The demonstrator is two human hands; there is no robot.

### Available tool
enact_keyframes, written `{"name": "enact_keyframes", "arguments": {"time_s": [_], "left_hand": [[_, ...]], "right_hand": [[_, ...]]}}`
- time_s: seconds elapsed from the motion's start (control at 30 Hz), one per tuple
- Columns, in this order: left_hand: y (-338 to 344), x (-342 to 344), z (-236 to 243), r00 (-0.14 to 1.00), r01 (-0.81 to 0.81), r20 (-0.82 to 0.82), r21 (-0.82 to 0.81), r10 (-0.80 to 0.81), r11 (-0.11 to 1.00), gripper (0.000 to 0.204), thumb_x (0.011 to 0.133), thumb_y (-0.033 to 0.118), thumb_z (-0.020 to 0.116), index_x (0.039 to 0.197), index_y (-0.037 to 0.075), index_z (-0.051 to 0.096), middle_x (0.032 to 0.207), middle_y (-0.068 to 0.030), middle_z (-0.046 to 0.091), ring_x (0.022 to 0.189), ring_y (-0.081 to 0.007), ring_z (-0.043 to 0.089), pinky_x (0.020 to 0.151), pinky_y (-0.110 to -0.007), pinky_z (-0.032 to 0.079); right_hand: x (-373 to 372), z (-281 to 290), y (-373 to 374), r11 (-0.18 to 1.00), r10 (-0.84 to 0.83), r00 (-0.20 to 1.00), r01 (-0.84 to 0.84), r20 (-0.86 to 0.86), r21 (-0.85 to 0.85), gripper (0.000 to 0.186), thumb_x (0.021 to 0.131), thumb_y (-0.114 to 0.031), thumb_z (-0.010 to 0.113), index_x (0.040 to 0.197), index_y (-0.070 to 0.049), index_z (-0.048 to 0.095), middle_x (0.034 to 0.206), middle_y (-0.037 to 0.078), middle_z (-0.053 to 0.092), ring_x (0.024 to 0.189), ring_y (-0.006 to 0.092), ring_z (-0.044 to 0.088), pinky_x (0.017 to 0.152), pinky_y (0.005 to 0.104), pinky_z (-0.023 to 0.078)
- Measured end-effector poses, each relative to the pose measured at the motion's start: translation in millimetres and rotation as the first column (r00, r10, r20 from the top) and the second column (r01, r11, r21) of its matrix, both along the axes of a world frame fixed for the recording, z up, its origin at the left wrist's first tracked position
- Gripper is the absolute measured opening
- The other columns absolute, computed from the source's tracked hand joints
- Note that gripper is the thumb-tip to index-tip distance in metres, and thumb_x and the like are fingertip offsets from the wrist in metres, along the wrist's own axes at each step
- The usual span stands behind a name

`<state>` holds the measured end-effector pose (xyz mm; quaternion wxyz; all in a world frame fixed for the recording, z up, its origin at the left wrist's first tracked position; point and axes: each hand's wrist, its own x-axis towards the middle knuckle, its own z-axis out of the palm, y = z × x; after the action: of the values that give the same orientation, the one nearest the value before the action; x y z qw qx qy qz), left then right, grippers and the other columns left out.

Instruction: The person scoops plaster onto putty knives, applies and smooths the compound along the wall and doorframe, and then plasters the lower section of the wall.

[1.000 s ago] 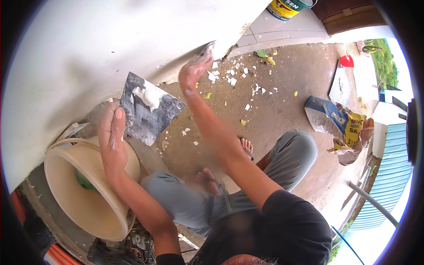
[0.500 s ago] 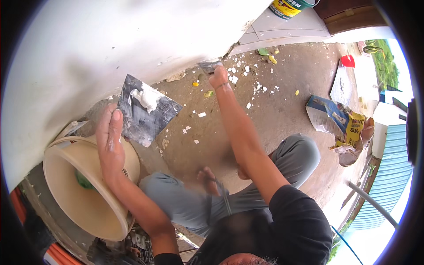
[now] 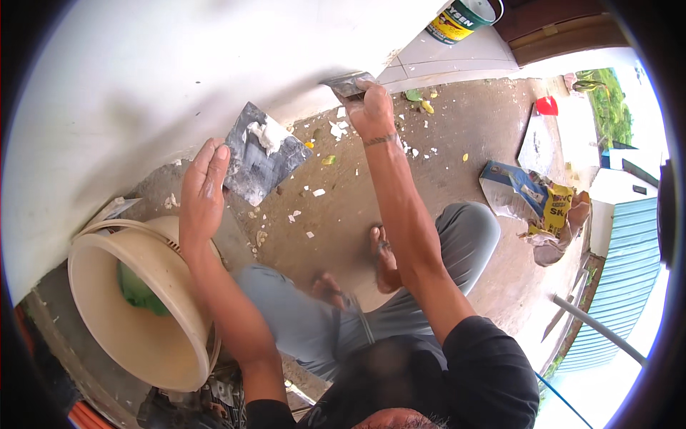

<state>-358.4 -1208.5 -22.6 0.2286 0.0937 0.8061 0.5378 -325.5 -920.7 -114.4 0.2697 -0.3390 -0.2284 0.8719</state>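
My left hand grips the near left edge of a dark, smeared square plate. A lump of white putty lies on the plate's far part. Closed round a putty knife, my right hand keeps its broad grey blade at the lower part of the white wall. The blade seems to be against the wall, though its contact edge is hard to make out. The knife's handle is mostly covered by my fingers.
A cream bucket lies tipped at the left, something green inside. White flakes and leaves are scattered on the concrete floor. A crumpled sack lies to the right. A green-and-yellow pail stands on the tiled step.
My right hand has come up slightly to the right, bringing the knife onto the wall's lower part. My left hand has moved right and up with the plate and its putty.
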Motion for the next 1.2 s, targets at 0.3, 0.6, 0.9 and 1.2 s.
{"name": "enact_keyframes", "arguments": {"time_s": [0.3,0.6,0.9,1.2], "left_hand": [[15.7,-8.6,-3.4,0.994,0.090,-0.079,0.113,-0.081,0.990,0.036,0.100,0.040,0.052,0.108,0.007,0.063,0.076,0.0077,0.050,0.067,-0.0026,0.043,0.056,-0.021,0.035],[2.0,-1.5,2.1,0.993,0.081,-0.096,0.063,-0.075,0.995,0.032,0.100,0.037,0.051,0.104,0.007,0.063,0.074,0.0064,0.048,0.066,-0.0033,0.041,0.056,-0.022,0.035],[-15.3,8.8,7.5,0.999,0.045,-0.026,-0.037,-0.046,0.998,0.046,0.102,0.038,0.049,0.116,-0.005,0.058,0.094,-0.0034,0.057,0.086,-0.0103,0.049,0.078,-0.022,0.041],[-12.8,-0.9,-4.6,0.999,-0.044,-0.006,-0.037,0.043,0.998,0.059,0.098,0.046,0.055,0.131,-0.003,0.054,0.110,-0.0074,0.061,0.105,-0.0144,0.057,0.081,-0.026,0.044]], "right_hand": [[40.0,130.2,-18.0,0.968,0.043,0.983,0.003,-0.176,0.250,0.032,0.096,0.000,0.040,0.125,0.014,0.042,0.129,0.024,0.051,0.120,0.0338,0.054,0.107,0.0458,0.045],[50.8,-82.1,7.9,1.000,-0.001,0.997,0.004,0.080,-0.030,0.032,0.090,0.000,0.049,0.121,0.011,0.048,0.119,0.018,0.059,0.107,0.0298,0.062,0.096,0.0405,0.052],[-9.4,-69.4,24.3,0.997,0.023,0.988,-0.012,0.152,-0.073,0.033,0.090,0.007,0.037,0.121,0.016,0.042,0.123,0.030,0.051,0.110,0.0440,0.057,0.097,0.0603,0.050],[25.7,87.7,6.5,0.990,0.039,0.997,-0.031,-0.061,0.139,0.030,0.093,0.003,0.044,0.120,0.016,0.042,0.118,0.027,0.055,0.110,0.0392,0.058,0.104,0.0519,0.048]]}}
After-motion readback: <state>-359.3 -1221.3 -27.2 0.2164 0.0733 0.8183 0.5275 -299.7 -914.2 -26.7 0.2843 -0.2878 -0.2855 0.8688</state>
